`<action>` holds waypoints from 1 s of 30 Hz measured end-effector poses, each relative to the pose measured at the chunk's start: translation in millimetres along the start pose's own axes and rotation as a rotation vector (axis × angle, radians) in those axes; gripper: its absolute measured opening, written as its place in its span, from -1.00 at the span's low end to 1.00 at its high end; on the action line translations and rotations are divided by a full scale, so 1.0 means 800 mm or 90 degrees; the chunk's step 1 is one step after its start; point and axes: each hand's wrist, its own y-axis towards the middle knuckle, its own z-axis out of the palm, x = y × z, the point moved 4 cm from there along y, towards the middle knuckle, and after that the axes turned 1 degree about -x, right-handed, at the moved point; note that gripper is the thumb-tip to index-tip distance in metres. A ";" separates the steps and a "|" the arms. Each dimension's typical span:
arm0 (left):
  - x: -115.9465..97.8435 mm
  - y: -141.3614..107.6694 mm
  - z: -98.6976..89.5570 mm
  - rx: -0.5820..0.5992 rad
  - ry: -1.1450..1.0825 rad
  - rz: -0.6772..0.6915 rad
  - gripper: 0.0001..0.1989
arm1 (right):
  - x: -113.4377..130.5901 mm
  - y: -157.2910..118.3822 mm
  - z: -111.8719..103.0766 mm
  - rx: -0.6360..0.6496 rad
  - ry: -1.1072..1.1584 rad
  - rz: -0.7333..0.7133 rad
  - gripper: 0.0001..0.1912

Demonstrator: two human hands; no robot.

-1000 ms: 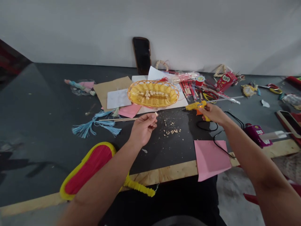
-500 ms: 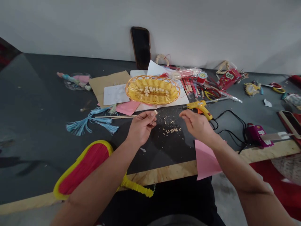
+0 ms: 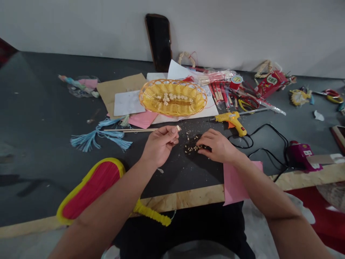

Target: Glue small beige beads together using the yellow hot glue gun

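Observation:
Between thumb and forefinger, my left hand [image 3: 163, 144] pinches a small pale piece [image 3: 178, 128]. Over a scatter of tiny beige bits [image 3: 192, 148] on the dark table, my right hand [image 3: 215, 145] has its thumb and fingers apart at the pile's right side; whether a bit lies between its fingertips cannot be made out. Beyond both hands stands a yellow woven basket [image 3: 151, 102] with several small beige clusters [image 3: 175, 97] inside. To the right of the basket's near edge lies a yellow glue gun [image 3: 231, 120].
Blue tassels [image 3: 99, 136] and thin sticks [image 3: 129, 130] lie left. A red and yellow paddle shape [image 3: 91, 187] is near my left forearm. Pink paper [image 3: 234, 183] overhangs the front edge. A phone [image 3: 159, 42] leans on the wall. Black cable [image 3: 272, 153] and a purple box [image 3: 303, 156] are right.
My right hand has moved down and left to the beige bits, its fingers parting. My left hand still pinches the pale piece. The whole view has shifted slightly.

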 end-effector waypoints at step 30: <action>0.012 -0.008 0.007 0.078 0.079 -0.058 -0.73 | 0.012 0.006 0.008 -0.042 -0.126 0.059 -0.89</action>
